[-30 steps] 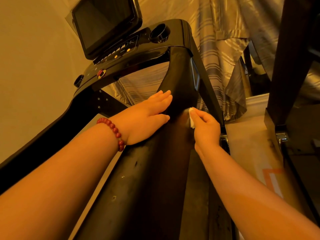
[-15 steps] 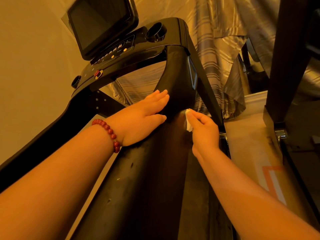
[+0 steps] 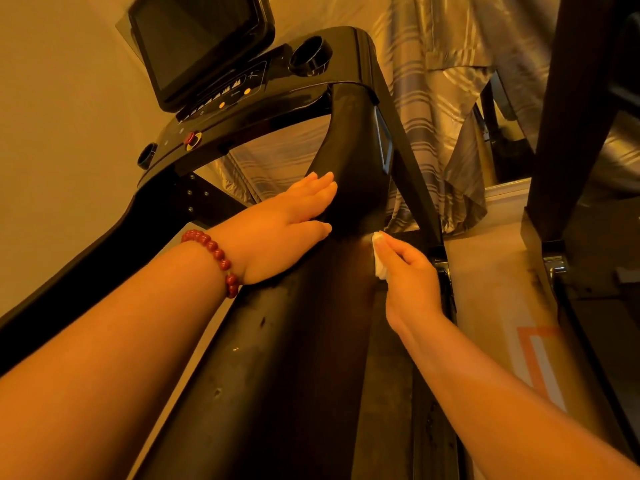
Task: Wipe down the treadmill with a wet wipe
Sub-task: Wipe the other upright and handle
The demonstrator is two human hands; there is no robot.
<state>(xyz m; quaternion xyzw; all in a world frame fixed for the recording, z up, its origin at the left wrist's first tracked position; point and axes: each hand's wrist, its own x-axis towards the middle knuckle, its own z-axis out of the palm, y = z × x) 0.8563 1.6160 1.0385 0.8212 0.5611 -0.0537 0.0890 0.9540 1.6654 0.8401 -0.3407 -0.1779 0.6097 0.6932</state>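
The wiping is underway: the right hand (image 3: pixel 410 282) pinches the wet wipe (image 3: pixel 380 258) against the treadmill (image 3: pixel 304 358) upright, the left hand (image 3: pixel 287 233) rests flat, fingers together, and the next stroke likely needs steady pressure.

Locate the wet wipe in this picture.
Head view, right of centre: the wipe is held by the right hand against the treadmill upright, just right of the left hand.

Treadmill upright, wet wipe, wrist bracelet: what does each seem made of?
Treadmill upright: glossy black plastic or painted metal, judging by its soft highlights. Wet wipe: thin white nonwoven or paper, crumpled in the right hand. Bracelet: round polished red beads, wood or stone, unclear.
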